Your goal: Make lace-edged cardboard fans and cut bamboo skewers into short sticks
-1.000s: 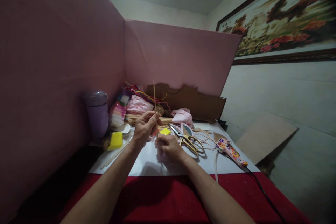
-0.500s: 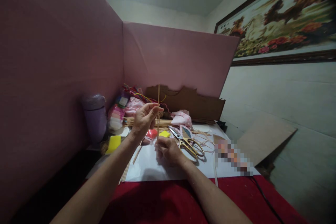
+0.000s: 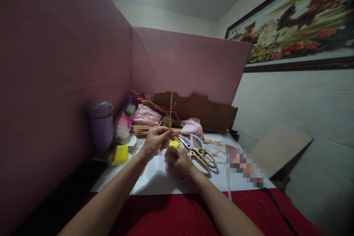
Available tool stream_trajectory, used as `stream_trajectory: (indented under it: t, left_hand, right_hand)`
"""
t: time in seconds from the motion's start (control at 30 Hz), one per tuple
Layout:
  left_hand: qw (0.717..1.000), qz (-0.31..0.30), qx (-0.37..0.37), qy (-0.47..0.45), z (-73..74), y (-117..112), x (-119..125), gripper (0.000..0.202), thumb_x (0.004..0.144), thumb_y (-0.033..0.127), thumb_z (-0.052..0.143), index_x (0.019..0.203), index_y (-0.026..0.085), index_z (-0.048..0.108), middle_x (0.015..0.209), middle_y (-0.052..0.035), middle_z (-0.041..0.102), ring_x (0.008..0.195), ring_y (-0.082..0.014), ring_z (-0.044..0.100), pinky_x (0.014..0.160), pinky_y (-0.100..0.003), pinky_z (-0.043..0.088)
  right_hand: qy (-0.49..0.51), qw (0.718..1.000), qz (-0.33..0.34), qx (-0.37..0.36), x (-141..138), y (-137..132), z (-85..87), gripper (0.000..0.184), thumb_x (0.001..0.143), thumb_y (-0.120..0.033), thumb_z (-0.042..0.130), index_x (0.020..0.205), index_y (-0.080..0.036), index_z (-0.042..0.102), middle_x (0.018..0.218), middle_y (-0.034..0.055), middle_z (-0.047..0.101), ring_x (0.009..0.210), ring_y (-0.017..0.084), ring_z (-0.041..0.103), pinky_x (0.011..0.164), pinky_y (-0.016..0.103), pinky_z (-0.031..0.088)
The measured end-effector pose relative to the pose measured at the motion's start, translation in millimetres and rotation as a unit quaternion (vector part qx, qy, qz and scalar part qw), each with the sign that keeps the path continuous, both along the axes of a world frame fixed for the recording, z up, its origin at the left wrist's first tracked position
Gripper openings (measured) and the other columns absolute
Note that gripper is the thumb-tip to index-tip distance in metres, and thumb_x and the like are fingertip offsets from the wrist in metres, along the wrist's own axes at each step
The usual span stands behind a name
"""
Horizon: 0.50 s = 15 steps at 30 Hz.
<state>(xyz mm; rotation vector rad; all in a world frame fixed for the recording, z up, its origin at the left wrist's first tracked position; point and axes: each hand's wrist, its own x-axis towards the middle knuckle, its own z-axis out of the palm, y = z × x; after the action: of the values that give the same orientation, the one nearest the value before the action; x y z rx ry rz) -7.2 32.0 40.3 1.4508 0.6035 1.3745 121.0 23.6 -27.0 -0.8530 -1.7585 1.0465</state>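
Between both hands a thin wooden stick (image 3: pixel 171 108) stands nearly upright above the white board. My left hand (image 3: pixel 157 140) pinches it partway up, fingers closed. Lower down, my right hand (image 3: pixel 178 160) is closed around the stick's bottom end; whether it is one stick or two together I cannot tell. Just right of my right hand lie gold-handled scissors (image 3: pixel 200 156), blades slightly apart. A yellow piece (image 3: pixel 174 143) shows behind the hands. Farther back lies a bundle of similar sticks (image 3: pixel 141 129).
A purple lidded cup (image 3: pixel 101 127) and a yellow block (image 3: pixel 120 155) stand left. Pink cloth (image 3: pixel 146 114), twine (image 3: pixel 166 121) and torn cardboard (image 3: pixel 218 114) are behind. A blurred-out item with a black cord (image 3: pixel 279 206) lies right, beside scattered stick offcuts (image 3: pixel 217 149).
My left hand has come down along the stick, closer to my right hand. More of the stick shows above it. My right hand has hardly moved.
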Motion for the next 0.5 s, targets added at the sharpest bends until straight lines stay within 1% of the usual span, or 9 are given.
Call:
stream_trajectory:
  t: [0.07, 0.13, 0.23, 0.33, 0.43, 0.5]
  left_hand:
    - [1.000, 0.010, -0.007, -0.004, -7.7, -4, 1, 0.028, 0.071, 0.038, 0.065, 0.069, 0.011, 0.061, 0.053, 0.0002, 0.059, 0.029, -0.0027, 0.036, 0.029, -0.016, 0.021]
    - [1.000, 0.029, -0.006, 0.000, -14.2, -7, 2, 0.028, 0.072, 0.038, 0.063, 0.066, 0.011, 0.060, 0.050, 0.0011, 0.057, 0.029, -0.0026, 0.035, 0.029, -0.016, 0.020]
    - [0.997, 0.067, 0.001, 0.028, -20.5, -8, 3, 0.026, 0.071, 0.037, 0.064, 0.066, 0.012, 0.061, 0.053, -0.0002, 0.060, 0.033, -0.0041, 0.040, 0.032, -0.017, 0.025]
    - [0.995, 0.089, 0.008, 0.040, -22.3, -8, 5, 0.025, 0.070, 0.036, 0.065, 0.063, 0.013, 0.061, 0.049, 0.0012, 0.057, 0.036, -0.0050, 0.042, 0.034, -0.017, 0.028]
    - [0.996, 0.081, 0.008, 0.024, -21.1, -11, 6, 0.024, 0.070, 0.036, 0.064, 0.063, 0.014, 0.058, 0.042, 0.0049, 0.050, 0.031, -0.0037, 0.035, 0.032, -0.017, 0.023]
    - [0.998, 0.068, 0.005, 0.018, -20.1, -12, 7, 0.025, 0.071, 0.037, 0.063, 0.063, 0.014, 0.056, 0.042, 0.0050, 0.051, 0.031, -0.0035, 0.034, 0.032, -0.017, 0.022]
  right_hand:
    - [0.001, 1.000, 0.002, 0.000, 0, 0, -0.9, 0.018, 0.077, -0.024, 0.052, 0.061, -0.018, 0.048, 0.040, -0.0071, 0.047, 0.034, 0.008, 0.045, 0.038, 0.018, 0.035]
    - [-0.006, 1.000, -0.003, 0.015, 0, -1, -0.8, 0.019, 0.077, -0.023, 0.053, 0.060, -0.018, 0.048, 0.041, -0.0065, 0.048, 0.035, 0.008, 0.045, 0.040, 0.018, 0.036]
    - [-0.023, 0.999, -0.023, 0.042, 0, -3, 1.6, 0.022, 0.079, -0.022, 0.052, 0.057, -0.017, 0.050, 0.042, -0.0042, 0.050, 0.038, 0.008, 0.047, 0.044, 0.019, 0.038]
    - [-0.040, 0.998, -0.029, 0.050, 0, -6, 4.0, 0.029, 0.080, -0.026, 0.053, 0.053, -0.017, 0.051, 0.041, -0.0023, 0.051, 0.039, 0.009, 0.048, 0.045, 0.020, 0.039]
    - [-0.038, 0.998, -0.022, 0.051, 0, -6, 4.3, 0.029, 0.081, -0.028, 0.052, 0.055, -0.017, 0.050, 0.041, -0.0029, 0.051, 0.038, 0.009, 0.048, 0.045, 0.020, 0.039]
    - [-0.034, 0.998, -0.017, 0.051, 0, -6, 3.4, 0.027, 0.082, -0.028, 0.051, 0.057, -0.017, 0.051, 0.041, -0.0037, 0.050, 0.038, 0.009, 0.048, 0.044, 0.020, 0.038]
